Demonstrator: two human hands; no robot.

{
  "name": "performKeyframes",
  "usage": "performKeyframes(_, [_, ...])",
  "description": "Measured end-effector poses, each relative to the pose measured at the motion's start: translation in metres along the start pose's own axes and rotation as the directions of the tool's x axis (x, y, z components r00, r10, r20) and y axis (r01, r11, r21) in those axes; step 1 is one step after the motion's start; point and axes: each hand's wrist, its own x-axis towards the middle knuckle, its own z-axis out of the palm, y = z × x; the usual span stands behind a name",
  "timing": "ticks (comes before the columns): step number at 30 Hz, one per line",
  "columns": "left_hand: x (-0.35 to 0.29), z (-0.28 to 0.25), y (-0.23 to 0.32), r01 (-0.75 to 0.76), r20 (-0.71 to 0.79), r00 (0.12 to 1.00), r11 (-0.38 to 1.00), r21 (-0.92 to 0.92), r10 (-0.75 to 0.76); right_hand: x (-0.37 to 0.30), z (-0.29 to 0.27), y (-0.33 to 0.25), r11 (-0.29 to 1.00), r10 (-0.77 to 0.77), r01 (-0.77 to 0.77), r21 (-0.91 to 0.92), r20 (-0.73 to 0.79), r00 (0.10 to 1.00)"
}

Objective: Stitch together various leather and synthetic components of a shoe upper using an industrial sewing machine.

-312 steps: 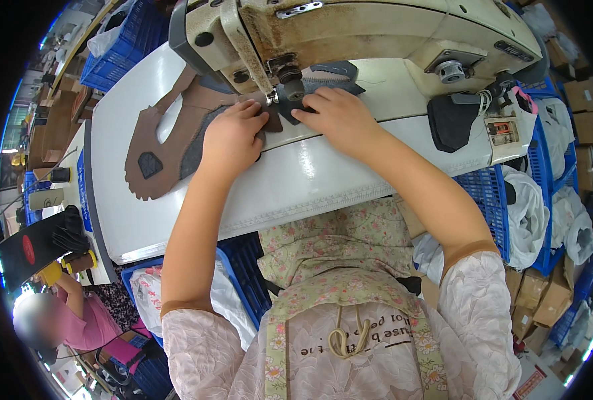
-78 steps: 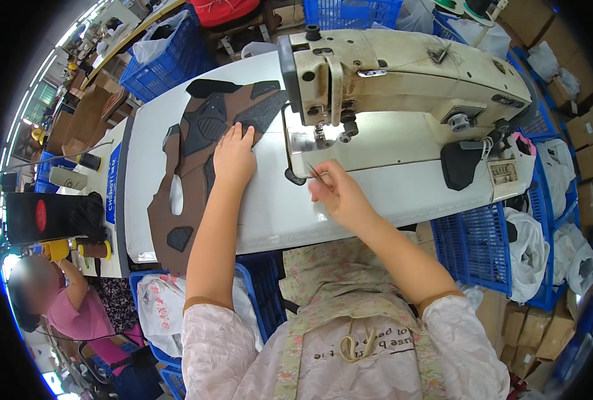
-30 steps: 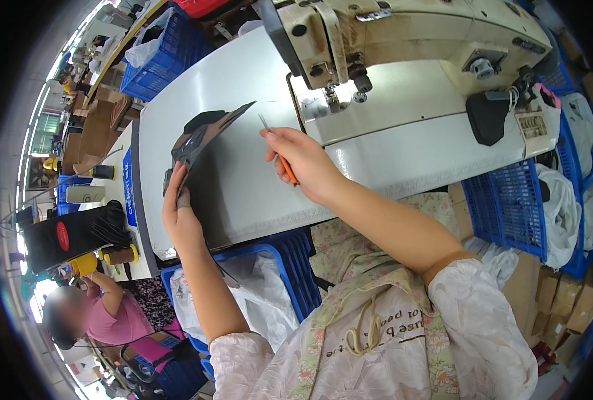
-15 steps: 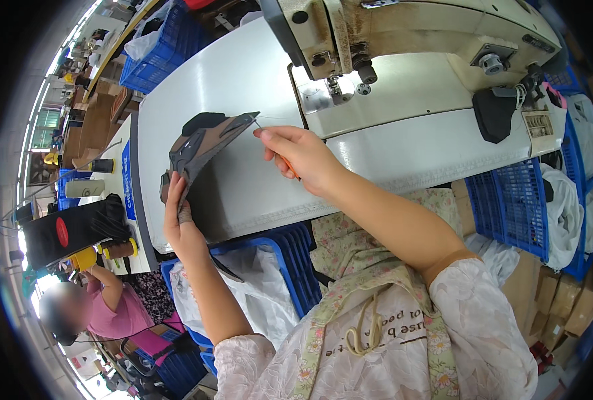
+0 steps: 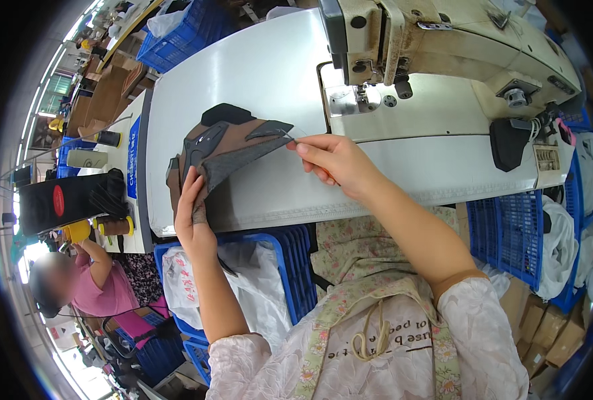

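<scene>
A brown and dark grey shoe upper (image 5: pixel 233 148) with a black tongue-like part is held up over the white sewing table. My left hand (image 5: pixel 193 207) grips it at its near left end, thumb behind and fingers along the outside. At its pointed right end is my right hand (image 5: pixel 333 160), closed on a slim pointed tool (image 5: pixel 288 135). The tool's thin metal tip touches or nearly touches the upper's edge, and a bit of orange handle shows below my palm. A fine thread seems to run near the tip.
A sewing machine (image 5: pixel 403 53) stands at the far right of the table (image 5: pixel 270 53). A black pad (image 5: pixel 508 143) hangs from it. Blue crates (image 5: pixel 296 267) with white bags sit below the near edge and at right. At left, thread spools (image 5: pixel 116 227) and a person in pink (image 5: pixel 100 287).
The view has shifted, so the machine sits further right. The upper has turned to show more of its grey inner edge. My right hand keeps the tool at its pointed end.
</scene>
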Motion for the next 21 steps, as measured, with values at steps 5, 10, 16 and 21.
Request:
performKeyframes(5, [-0.010,-0.006,0.000,0.012,0.009,1.000,0.999,-0.036,-0.012,-0.002,-0.024,-0.026,0.932,-0.002,0.016,-0.362,0.040,0.999])
performKeyframes(10, [-0.019,-0.007,0.004,-0.012,0.070,0.997,1.000,0.019,0.010,0.010,-0.032,-0.048,0.701,0.066,0.068,-0.710,0.159,0.985])
performKeyframes(16, [-0.020,-0.007,0.006,-0.017,0.098,0.995,0.998,0.061,0.011,0.012,-0.027,-0.069,0.585,0.236,0.003,-0.811,0.174,0.956])
performKeyframes(21, [-0.021,-0.008,0.005,-0.024,0.110,0.994,0.997,0.073,0.016,0.016,-0.026,-0.068,0.575,0.245,0.011,-0.818,0.185,0.952])
